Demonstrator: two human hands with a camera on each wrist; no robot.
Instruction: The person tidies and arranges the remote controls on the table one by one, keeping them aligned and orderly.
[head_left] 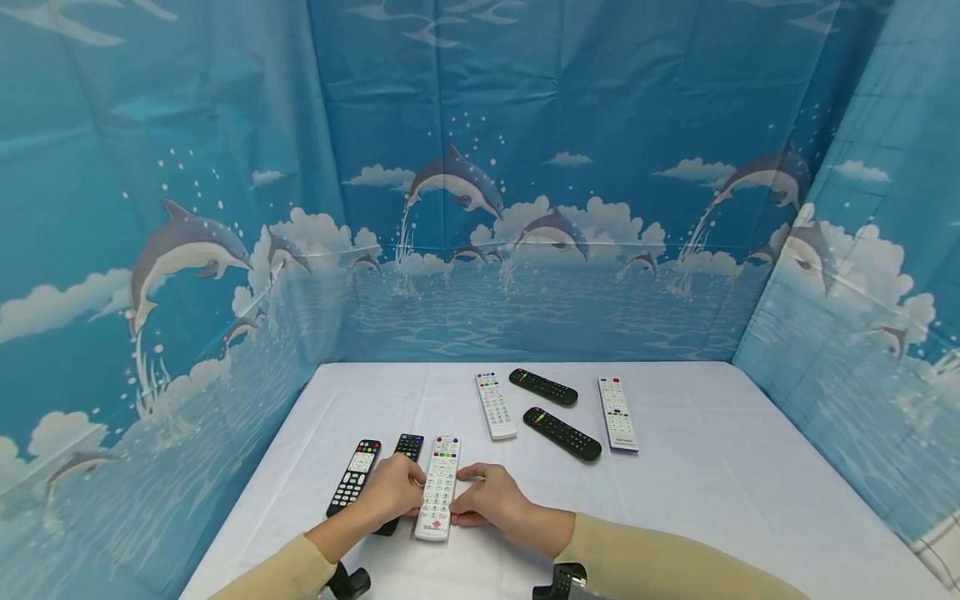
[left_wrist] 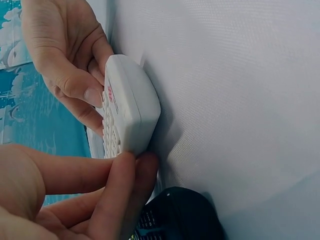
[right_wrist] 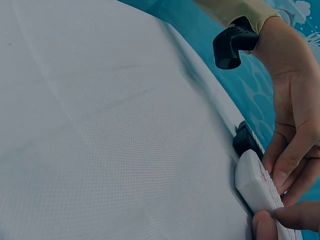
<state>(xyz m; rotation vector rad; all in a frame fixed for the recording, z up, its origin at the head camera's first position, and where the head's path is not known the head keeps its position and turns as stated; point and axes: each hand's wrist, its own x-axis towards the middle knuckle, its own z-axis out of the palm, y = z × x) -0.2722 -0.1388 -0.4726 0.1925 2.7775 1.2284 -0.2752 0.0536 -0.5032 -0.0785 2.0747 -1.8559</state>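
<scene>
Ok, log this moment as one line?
left hand: pinches white remote edge | right hand: pinches opposite edge | remote: flat on table | black remotes: beside, left

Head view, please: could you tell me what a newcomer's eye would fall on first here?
First, the two hands at the near edge of the white table: the left hand and right hand pinch a white remote from either side. Just left of it lie two black remotes, one partly under the left hand. Farther back sit two white and two black remotes, before a blue dolphin backdrop.
</scene>
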